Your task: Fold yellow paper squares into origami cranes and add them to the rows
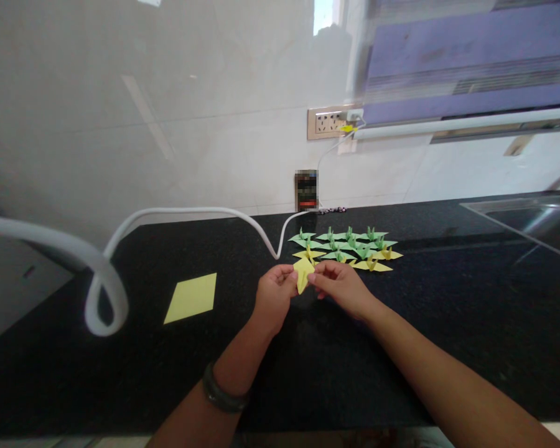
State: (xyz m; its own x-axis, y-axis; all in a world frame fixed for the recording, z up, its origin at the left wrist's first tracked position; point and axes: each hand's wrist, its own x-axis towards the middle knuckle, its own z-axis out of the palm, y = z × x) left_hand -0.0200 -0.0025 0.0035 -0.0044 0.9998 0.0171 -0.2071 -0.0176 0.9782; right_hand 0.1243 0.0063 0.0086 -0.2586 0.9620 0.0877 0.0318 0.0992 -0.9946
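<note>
A small folded piece of yellow origami paper (pixel 303 274), roughly diamond-shaped, is held up over the dark counter between my two hands. My left hand (pixel 275 295) pinches its left edge between thumb and fingers. On the other side, my right hand (pixel 343 287) grips the right edge with thumb and forefinger. Just behind them stand several folded paper cranes in rows, green ones (pixel 350 238) farther back and yellow ones (pixel 373 264) nearer. Some cranes are partly hidden by my hands. Left of my hands lies a flat yellow paper sheet (pixel 193 297).
A thick white cable (pixel 205 211) loops across the counter's left and back. A phone-like object (pixel 307 190), blurred out, leans against the tiled wall beside a beaded string (pixel 333 210). Above it is a wall socket (pixel 326 123) with a plugged-in charger. A sink (pixel 532 218) is at right.
</note>
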